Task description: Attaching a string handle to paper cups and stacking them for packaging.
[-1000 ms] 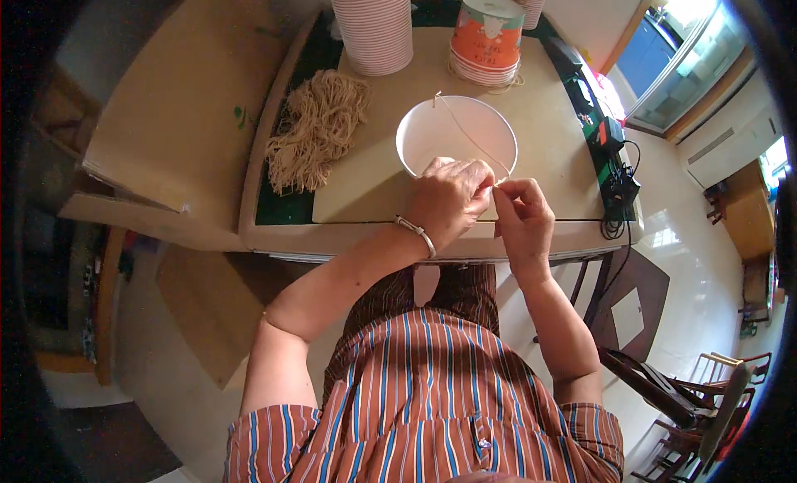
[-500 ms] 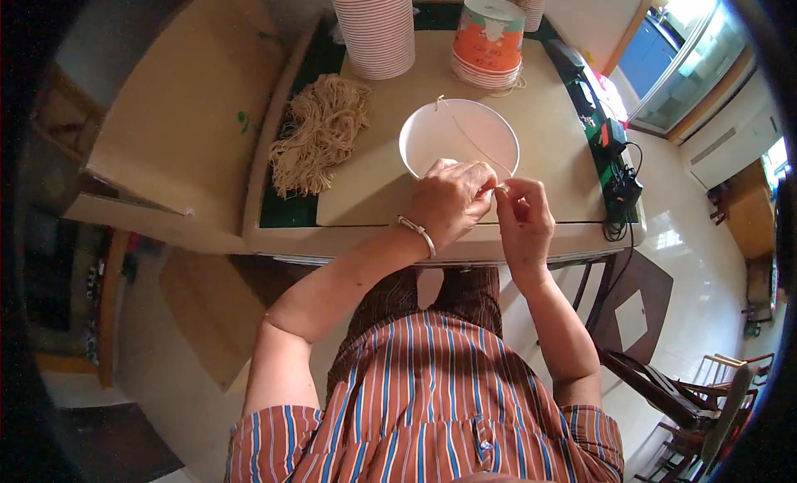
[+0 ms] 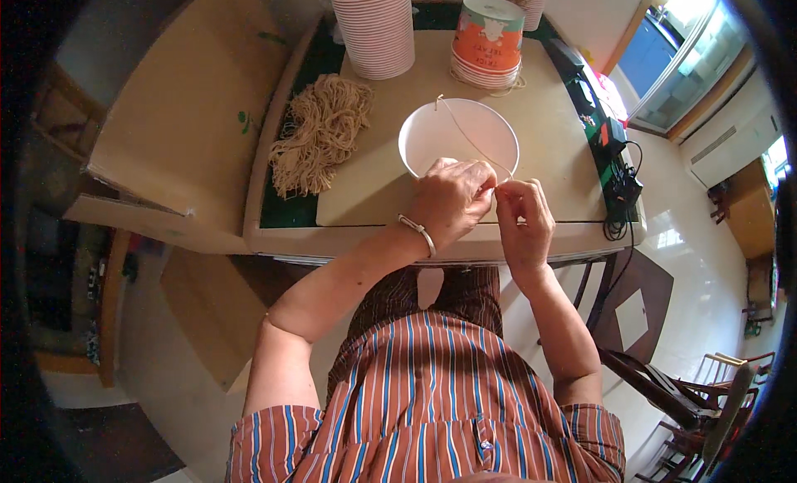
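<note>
A white paper bucket [image 3: 458, 137] stands open on the table [image 3: 365, 192], with a thin string handle [image 3: 465, 134] stretched across its mouth. My left hand [image 3: 451, 202] grips the bucket's near rim and pinches the string's end there. My right hand [image 3: 521, 221] is just beside it, fingertips closed on the same string end at the rim. The two hands touch.
A pile of tan strings [image 3: 320, 130] lies at the table's left. A tall stack of white and orange buckets [image 3: 374, 26] and a shorter orange stack [image 3: 490, 39] stand at the back. A cardboard box [image 3: 183, 117] sits left; a black device with cables [image 3: 614, 163] sits right.
Both hands stay at the bucket's near rim; the fingers have shifted only slightly on the string.
</note>
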A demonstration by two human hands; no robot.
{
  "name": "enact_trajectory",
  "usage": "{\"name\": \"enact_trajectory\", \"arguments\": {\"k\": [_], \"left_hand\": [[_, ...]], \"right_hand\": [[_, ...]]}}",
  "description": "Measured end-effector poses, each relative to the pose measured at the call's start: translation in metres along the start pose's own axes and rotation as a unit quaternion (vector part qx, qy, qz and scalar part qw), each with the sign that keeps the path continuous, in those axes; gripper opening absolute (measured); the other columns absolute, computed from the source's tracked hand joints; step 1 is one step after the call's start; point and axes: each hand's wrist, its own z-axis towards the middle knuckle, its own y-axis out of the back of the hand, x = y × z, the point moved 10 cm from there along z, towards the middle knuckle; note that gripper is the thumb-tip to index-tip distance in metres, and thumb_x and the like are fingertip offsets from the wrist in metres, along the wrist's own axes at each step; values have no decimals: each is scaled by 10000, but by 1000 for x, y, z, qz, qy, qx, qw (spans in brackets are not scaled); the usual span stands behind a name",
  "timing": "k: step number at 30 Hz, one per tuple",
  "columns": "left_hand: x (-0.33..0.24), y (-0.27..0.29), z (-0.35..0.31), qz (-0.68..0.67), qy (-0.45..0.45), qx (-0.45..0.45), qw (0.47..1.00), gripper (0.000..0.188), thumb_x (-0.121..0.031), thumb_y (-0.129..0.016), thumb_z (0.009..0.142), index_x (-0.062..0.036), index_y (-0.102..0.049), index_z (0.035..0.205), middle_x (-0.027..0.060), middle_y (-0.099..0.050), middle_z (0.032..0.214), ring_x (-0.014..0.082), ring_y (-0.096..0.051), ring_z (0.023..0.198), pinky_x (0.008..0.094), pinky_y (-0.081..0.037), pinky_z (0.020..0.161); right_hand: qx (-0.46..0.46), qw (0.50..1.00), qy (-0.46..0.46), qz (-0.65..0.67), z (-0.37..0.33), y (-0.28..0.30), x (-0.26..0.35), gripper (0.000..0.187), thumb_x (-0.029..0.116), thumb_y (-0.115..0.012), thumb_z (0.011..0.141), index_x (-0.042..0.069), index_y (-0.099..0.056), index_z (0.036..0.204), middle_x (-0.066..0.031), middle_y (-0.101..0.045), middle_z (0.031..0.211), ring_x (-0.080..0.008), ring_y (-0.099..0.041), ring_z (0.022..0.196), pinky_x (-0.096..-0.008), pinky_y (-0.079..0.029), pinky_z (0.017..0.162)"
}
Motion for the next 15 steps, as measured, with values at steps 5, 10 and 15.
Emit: {"name": "enact_trajectory", "arguments": {"k": [5, 10, 15], "left_hand": [[-2, 0, 0, 3, -10, 1, 1000, 82, -105, -669, 841, -86, -606, 891, 96, -642, 796, 310, -635, 819, 409, -488, 819], [-3, -2, 0, 11, -27, -7, 1000, 86, -100, -673, 839, -86, -609, 895, 96, -640, 805, 312, -635, 821, 415, -488, 822], [-4, -2, -3, 21, -38, -16, 999, 92, -97, -674, 840, -88, -610, 905, 96, -643, 813, 307, -636, 825, 423, -487, 827]], "right_hand": [[27, 1000, -7, -5, 3, -1, 2, 125, -52, -646, 879, 38, -605, 955, -77, -560, 830, -137, -558, 621, -267, -462, 553], [52, 993, -61, 86, 3, -4, -19, 98, -50, -641, 889, 23, -597, 939, -38, -563, 818, -80, -527, 630, -229, -438, 549], [101, 960, -189, 178, 0, -12, -31, 49, -8, -634, 925, 22, -596, 918, 13, -582, 789, -38, -498, 602, -208, -414, 519]]}}
